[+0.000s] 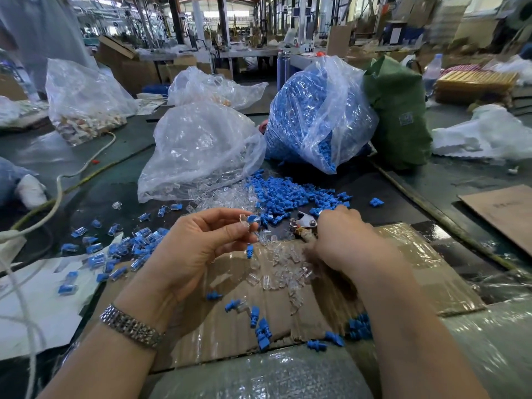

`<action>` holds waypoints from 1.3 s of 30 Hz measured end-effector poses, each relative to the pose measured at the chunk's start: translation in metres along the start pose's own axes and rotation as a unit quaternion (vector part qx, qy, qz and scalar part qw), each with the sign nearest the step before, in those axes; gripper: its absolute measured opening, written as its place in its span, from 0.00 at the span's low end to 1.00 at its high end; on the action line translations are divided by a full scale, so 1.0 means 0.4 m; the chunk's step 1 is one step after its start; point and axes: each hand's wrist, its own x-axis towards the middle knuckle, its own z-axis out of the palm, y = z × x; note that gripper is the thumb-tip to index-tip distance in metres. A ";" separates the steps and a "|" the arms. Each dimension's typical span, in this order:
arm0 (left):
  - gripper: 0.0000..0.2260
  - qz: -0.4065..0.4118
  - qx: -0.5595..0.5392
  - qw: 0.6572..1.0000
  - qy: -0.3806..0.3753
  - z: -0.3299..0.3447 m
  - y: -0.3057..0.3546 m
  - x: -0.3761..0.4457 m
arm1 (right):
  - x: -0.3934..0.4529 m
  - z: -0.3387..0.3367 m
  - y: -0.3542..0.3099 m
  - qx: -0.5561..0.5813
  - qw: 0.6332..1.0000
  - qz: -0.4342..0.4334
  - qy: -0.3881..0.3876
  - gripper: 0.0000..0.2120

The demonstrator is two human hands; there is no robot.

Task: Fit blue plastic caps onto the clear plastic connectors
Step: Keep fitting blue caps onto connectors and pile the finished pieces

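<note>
1. Blue cap [253,218] and clear connector [244,223] pinched together in left hand [198,246], raised above cardboard sheet [288,298].
2. Right hand [342,240] curled, reaching into blue cap pile [290,194] on counter [403,180]; grip unclear.
3. Capped pieces [121,249] scattered left.

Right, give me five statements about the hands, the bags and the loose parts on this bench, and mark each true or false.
1. The left hand pinches a clear connector with a blue cap at its fingertips. True.
2. The left wrist is bare. False: it wears a metal watch band.
3. The right hand reaches into the bag of blue caps. False: it is down at the loose pile on the table, apart from the bag.
4. Assembled pieces lie left of the hands. True.
5. The cardboard sheet holds only blue caps. False: clear connectors lie there too.
</note>
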 end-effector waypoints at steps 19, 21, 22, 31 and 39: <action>0.08 0.042 -0.082 0.993 0.068 0.005 0.005 0.009 | -0.012 -0.050 0.009 0.202 0.975 -0.090 0.001 0.10; 0.08 0.047 -0.082 0.993 0.070 0.005 0.004 0.011 | -0.030 -0.068 0.001 0.287 0.949 -0.128 -0.034 0.11; 0.08 0.050 -0.084 0.993 0.073 0.004 0.003 0.012 | -0.040 -0.073 -0.003 0.310 0.937 -0.148 -0.062 0.12; 0.14 0.079 -0.045 0.994 0.060 0.015 -0.001 0.016 | -0.065 -0.064 -0.047 0.286 0.924 -0.224 -0.122 0.18; 0.13 0.122 0.052 0.988 0.075 0.022 -0.012 0.012 | -0.059 -0.045 -0.052 0.295 0.918 -0.225 -0.139 0.19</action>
